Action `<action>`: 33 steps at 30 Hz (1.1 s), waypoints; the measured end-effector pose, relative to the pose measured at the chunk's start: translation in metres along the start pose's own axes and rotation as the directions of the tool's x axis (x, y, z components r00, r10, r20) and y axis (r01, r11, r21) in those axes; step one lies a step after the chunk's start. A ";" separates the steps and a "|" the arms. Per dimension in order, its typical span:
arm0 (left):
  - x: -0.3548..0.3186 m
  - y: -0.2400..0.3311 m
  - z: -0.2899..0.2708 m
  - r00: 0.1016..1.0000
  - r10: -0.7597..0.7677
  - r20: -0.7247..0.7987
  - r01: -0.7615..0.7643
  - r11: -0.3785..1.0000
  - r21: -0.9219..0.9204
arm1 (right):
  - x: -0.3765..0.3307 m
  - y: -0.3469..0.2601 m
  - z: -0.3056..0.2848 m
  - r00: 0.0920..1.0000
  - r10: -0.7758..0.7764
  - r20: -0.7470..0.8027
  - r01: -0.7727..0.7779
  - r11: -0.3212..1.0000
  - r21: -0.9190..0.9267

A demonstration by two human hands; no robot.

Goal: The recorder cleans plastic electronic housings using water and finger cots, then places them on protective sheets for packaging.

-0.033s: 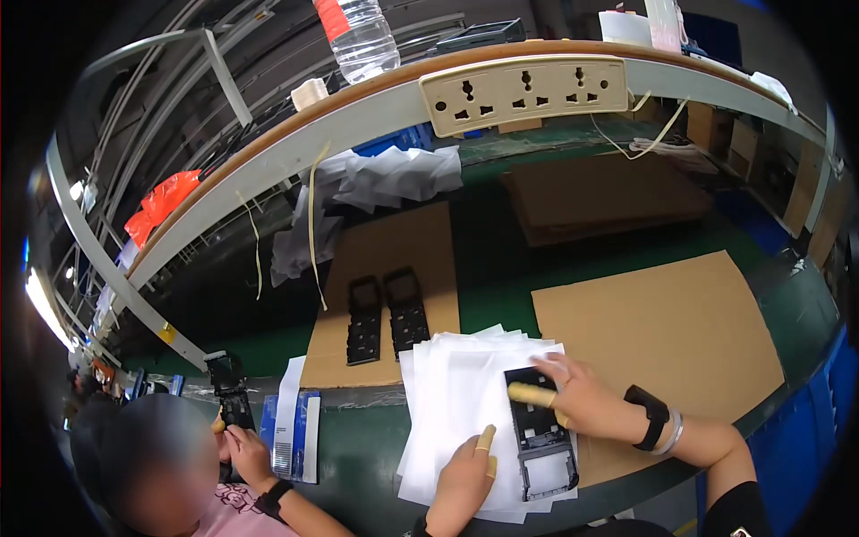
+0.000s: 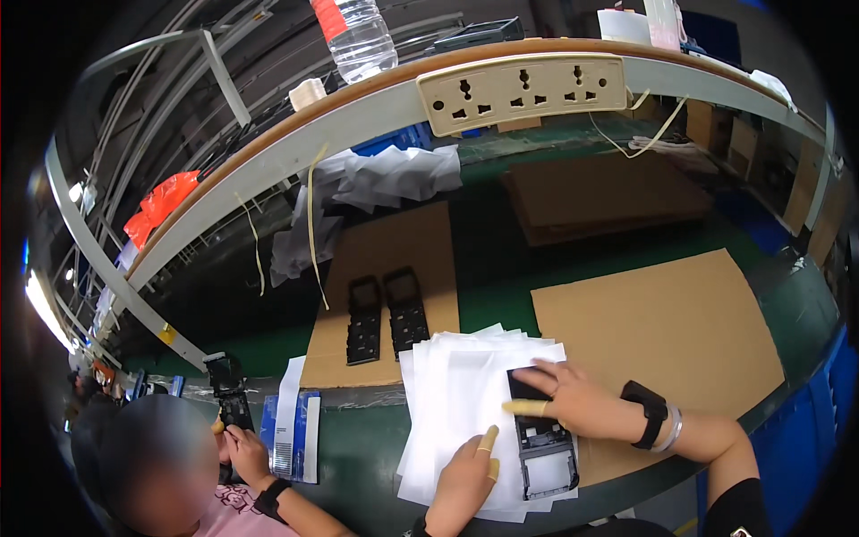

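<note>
A black plastic frame (image 2: pixel 546 447), with a solid upper part and a rectangular opening in its lower part, lies on a stack of white paper sheets (image 2: pixel 452 385). Over its upper half, my right hand (image 2: pixel 573 404) has its fingers stretched out; whether they touch the surface I cannot tell. My left hand (image 2: pixel 463 483) rests on the sheets just left of the frame, index finger extended and nothing held. Yellow finger cots cover some fingers of both hands. Two similar black frames (image 2: pixel 364 322) lie side by side on brown cardboard (image 2: pixel 429 242) farther back.
At left, a co-worker's hands (image 2: pixel 246 452) hold another black part (image 2: pixel 228 389). Near them lies a blue-and-white box (image 2: pixel 295 438). A cardboard sheet (image 2: pixel 662 349) covers the right side. Beyond are stacked brown boards (image 2: pixel 608 197) and a shelf with a socket strip (image 2: pixel 528 94).
My right hand has shifted slightly left and down over the black frame. My left hand and the frame stay nearly where they were.
</note>
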State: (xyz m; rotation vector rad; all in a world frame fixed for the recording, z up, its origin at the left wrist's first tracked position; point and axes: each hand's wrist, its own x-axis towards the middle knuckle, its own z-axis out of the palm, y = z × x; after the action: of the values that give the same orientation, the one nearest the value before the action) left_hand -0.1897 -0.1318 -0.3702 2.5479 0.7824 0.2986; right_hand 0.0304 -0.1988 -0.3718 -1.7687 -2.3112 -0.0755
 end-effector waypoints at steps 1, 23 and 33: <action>-0.001 0.000 0.002 1.000 -0.002 0.002 0.002 1.000 0.001 | 0.003 -0.004 -0.001 1.000 0.000 0.000 0.000 1.000 0.003; -0.016 0.005 0.075 0.998 0.055 -0.032 -0.038 0.915 0.401 | 0.028 -0.005 -0.099 0.824 0.565 0.038 0.178 -0.322 0.930; -0.019 0.019 0.059 1.000 -0.013 0.001 0.011 0.947 0.320 | 0.040 -0.013 -0.107 0.880 0.448 0.158 0.201 -0.653 0.731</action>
State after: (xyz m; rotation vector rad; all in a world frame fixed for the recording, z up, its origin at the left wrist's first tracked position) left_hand -0.1765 -0.1776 -0.4138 2.8428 0.9088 0.1738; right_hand 0.0242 -0.1835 -0.2580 -0.5480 -0.4378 1.3318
